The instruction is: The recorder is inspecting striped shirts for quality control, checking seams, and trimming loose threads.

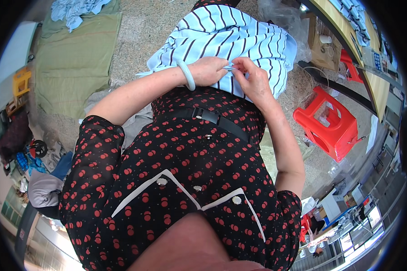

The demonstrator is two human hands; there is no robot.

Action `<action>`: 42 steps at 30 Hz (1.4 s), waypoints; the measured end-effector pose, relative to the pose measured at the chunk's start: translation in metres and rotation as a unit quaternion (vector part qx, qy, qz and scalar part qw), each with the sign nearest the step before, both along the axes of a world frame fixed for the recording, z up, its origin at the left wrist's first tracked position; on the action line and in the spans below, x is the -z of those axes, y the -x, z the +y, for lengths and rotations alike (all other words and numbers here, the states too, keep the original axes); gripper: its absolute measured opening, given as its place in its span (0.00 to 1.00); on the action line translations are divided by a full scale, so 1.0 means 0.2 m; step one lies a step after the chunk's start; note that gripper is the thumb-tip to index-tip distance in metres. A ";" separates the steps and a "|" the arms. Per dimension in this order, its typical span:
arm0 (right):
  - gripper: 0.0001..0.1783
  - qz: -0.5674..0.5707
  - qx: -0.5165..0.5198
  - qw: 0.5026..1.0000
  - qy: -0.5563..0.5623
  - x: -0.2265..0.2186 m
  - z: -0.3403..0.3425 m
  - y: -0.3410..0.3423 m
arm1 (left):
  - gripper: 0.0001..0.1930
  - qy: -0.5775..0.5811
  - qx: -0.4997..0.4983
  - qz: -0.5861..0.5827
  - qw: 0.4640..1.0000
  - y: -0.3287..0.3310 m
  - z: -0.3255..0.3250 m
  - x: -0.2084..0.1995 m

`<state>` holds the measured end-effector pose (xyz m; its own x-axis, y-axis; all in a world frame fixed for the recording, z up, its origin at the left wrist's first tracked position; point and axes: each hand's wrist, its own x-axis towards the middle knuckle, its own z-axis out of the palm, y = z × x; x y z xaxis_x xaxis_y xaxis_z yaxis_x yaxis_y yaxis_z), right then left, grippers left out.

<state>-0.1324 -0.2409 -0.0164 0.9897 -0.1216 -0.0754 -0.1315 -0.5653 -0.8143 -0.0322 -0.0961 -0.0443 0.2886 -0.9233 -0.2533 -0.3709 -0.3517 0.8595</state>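
Across my lap lies a light blue cloth with dark stripes (221,38), bunched and draped over my knees. My left hand (207,71), with a pale bangle (186,75) around its wrist, is closed on the near edge of this striped cloth. Right beside it, my right hand (256,82) has thumb and fingers pinched together at the same edge. A small narrow fold of the cloth shows between the two hands. Whether anything smaller is held in the fingertips cannot be made out.
A red plastic stool (343,131) lies to the right, near a wooden table (379,97) with more blue cloth (352,18). Behind are a cardboard box (326,50) and a clear plastic bag (287,16). At left, a green sheet (74,63) bears crumpled blue cloth (76,11).
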 end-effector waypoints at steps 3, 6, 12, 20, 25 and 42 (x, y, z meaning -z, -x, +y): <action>0.10 0.005 0.020 1.000 -0.002 0.01 0.01 0.00 | 0.09 -0.009 -0.013 -0.004 1.000 0.01 0.00 0.01; 0.09 0.000 0.038 0.999 -0.006 0.02 0.03 0.01 | 0.09 -0.016 -0.031 0.002 0.999 0.02 0.01 0.02; 0.07 0.061 0.076 0.993 -0.062 0.02 0.04 0.01 | 0.10 -0.009 -0.061 0.039 0.997 0.05 0.02 0.05; 0.07 0.115 0.089 0.986 -0.083 0.05 0.05 0.03 | 0.09 -0.002 -0.072 0.054 0.996 0.07 0.03 0.06; 0.15 0.051 0.072 0.989 -0.117 0.07 0.05 0.06 | 0.08 0.025 -0.064 0.064 0.996 0.03 0.03 0.03; 0.10 -0.017 0.027 0.999 -0.030 0.10 0.07 0.06 | 0.08 0.009 -0.054 0.101 0.993 0.01 0.04 0.07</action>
